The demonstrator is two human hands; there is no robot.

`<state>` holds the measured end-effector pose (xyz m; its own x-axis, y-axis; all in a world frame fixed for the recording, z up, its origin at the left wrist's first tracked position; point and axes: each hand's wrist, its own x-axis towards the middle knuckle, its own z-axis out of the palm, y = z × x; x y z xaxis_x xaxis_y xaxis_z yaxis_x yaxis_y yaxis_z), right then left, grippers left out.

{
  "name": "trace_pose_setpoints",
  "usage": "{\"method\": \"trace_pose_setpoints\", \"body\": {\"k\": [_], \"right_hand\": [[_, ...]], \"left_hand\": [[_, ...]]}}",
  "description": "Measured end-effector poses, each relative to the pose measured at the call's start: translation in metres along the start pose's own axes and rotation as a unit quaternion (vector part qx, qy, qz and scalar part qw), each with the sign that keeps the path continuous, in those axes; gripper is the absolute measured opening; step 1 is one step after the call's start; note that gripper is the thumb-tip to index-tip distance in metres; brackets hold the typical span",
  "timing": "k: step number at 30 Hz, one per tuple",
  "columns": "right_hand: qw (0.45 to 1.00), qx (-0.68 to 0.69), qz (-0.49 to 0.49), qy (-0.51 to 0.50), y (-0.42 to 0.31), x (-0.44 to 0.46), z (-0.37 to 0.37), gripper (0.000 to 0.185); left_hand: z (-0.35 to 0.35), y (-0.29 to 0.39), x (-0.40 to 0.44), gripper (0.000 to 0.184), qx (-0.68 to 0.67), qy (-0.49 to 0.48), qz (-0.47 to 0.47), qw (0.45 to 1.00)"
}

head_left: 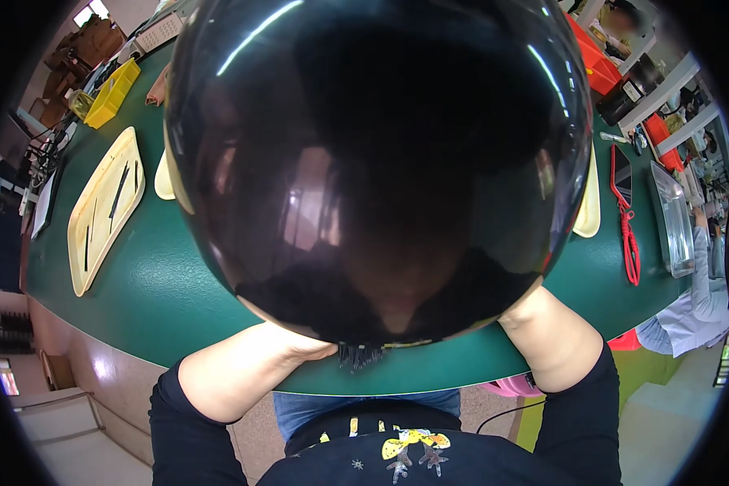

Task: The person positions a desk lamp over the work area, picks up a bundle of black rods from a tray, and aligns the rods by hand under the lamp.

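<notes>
A large, glossy black, rounded object [381,170] fills the middle of the view above the table and mirrors the room. My left hand [304,343] reaches under its lower left edge. Only the wrist and heel of that hand show. Beside it, a bundle of thin dark strands [358,356] pokes out below the rim; I cannot tell whether the hand holds it. On the other side my right hand [522,309] goes behind the lower right edge, with just the wrist area visible. The fingers of both hands are hidden, as is anything in them.
On the green table [166,267], a cream tray [103,235] at left carries thin dark strips. Behind it is a yellow bin [113,93]. At right lie a red-cased phone [621,174] with a red strap [630,251] and a clear tray [674,223]. A co-worker's sleeve [709,283] is at far right.
</notes>
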<state>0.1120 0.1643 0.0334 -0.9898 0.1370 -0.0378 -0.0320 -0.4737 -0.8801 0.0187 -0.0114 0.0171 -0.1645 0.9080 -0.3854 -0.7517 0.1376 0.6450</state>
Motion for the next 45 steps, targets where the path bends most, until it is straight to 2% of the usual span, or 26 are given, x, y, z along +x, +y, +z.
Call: {"method": "trace_pose_setpoints", "body": {"k": [1, 4, 5, 6, 8, 10, 11, 14, 15, 18, 19, 22, 23, 26, 30, 32, 35, 37, 40, 43, 45], "right_hand": [[0.998, 0.06, -0.015, -0.007, 0.007, 0.001, -0.002, 0.016], [0.986, -0.159, 0.054, 0.003, -0.008, 0.003, 0.01, 0.02], [0.989, -0.138, 0.036, -0.036, -0.002, 0.0, 0.008, 0.02], [0.977, -0.208, -0.051, 0.001, 0.004, -0.002, 0.014, 0.018], [0.995, -0.077, 0.037, -0.052, 0.01, 0.001, -0.003, 0.017], [0.993, -0.114, -0.019, 0.002, 0.002, -0.004, 0.013, 0.015], [0.99, -0.133, -0.046, 0.031, 0.0, -0.006, 0.019, 0.014], [0.999, -0.017, -0.013, -0.037, 0.002, 0.001, -0.01, 0.012], [0.997, -0.057, -0.029, 0.05, 0.006, 0.0, 0.002, 0.012], [0.995, -0.049, -0.086, 0.028, 0.035, 0.005, -0.018, 0.011], [0.994, -0.098, -0.049, 0.008, 0.024, 0.005, -0.013, 0.011], [0.975, -0.151, -0.157, -0.035, 0.018, 0.002, -0.005, 0.01], [0.99, -0.105, -0.089, -0.021, 0.007, 0.001, -0.001, 0.011], [0.995, 0.018, -0.067, -0.068, 0.001, -0.001, -0.013, 0.014], [0.984, -0.125, -0.115, -0.056, 0.012, 0.003, -0.019, 0.014], [0.988, -0.105, -0.078, -0.082, 0.009, 0.005, -0.012, 0.012], [0.991, -0.04, -0.055, -0.114, 0.011, 0.004, -0.005, 0.015], [0.992, 0.014, -0.023, -0.126, 0.01, 0.004, -0.003, 0.016], [0.989, -0.028, -0.059, -0.133, 0.018, 0.004, -0.009, 0.015], [0.989, -0.092, -0.078, -0.091, 0.018, 0.006, -0.01, 0.012], [0.993, -0.066, -0.07, -0.061, 0.007, 0.003, -0.017, 0.009]], "left_hand": [[-0.005, 0.0, -0.001, 0.02, 0.012, -0.006, -0.006, 1.0], [-0.009, -0.002, 0.001, 0.021, 0.022, -0.046, 0.001, 0.999], [-0.005, 0.0, 0.0, 0.02, 0.029, -0.041, 0.002, 0.999], [-0.001, 0.003, 0.0, 0.02, 0.035, -0.036, 0.002, 0.999], [0.002, 0.001, 0.001, 0.018, 0.014, -0.006, -0.001, 1.0], [-0.009, -0.005, 0.005, 0.018, 0.02, 0.017, -0.009, 1.0], [-0.01, -0.003, 0.002, 0.014, 0.021, 0.056, -0.049, 0.997], [-0.017, -0.008, 0.003, 0.012, 0.001, 0.04, -0.036, 0.999], [-0.019, -0.009, 0.004, 0.011, 0.01, 0.033, -0.031, 0.999], [-0.022, -0.01, 0.004, 0.012, 0.031, 0.027, -0.03, 0.999], [-0.021, -0.009, 0.002, 0.012, 0.035, 0.035, -0.039, 0.998], [-0.028, -0.012, 0.001, 0.013, 0.032, 0.045, -0.049, 0.997], [-0.031, -0.015, 0.001, 0.014, 0.029, 0.047, -0.049, 0.997], [-0.034, -0.016, 0.0, 0.015, 0.015, 0.039, -0.041, 0.998], [-0.021, -0.008, 0.0, 0.016, 0.001, 0.039, -0.024, 0.999], [-0.011, -0.004, 0.0, 0.018, -0.008, 0.069, -0.019, 0.997], [-0.036, -0.016, 0.001, 0.02, -0.055, -0.051, -0.029, 0.997], [-0.037, -0.016, 0.0, 0.021, -0.059, -0.049, -0.05, 0.996], [-0.03, -0.012, -0.002, 0.018, -0.045, -0.02, -0.053, 0.997], [-0.028, -0.011, 0.0, 0.013, -0.023, 0.003, -0.036, 0.999], [-0.019, -0.004, 0.001, 0.01, -0.002, -0.003, -0.006, 1.0]]}}
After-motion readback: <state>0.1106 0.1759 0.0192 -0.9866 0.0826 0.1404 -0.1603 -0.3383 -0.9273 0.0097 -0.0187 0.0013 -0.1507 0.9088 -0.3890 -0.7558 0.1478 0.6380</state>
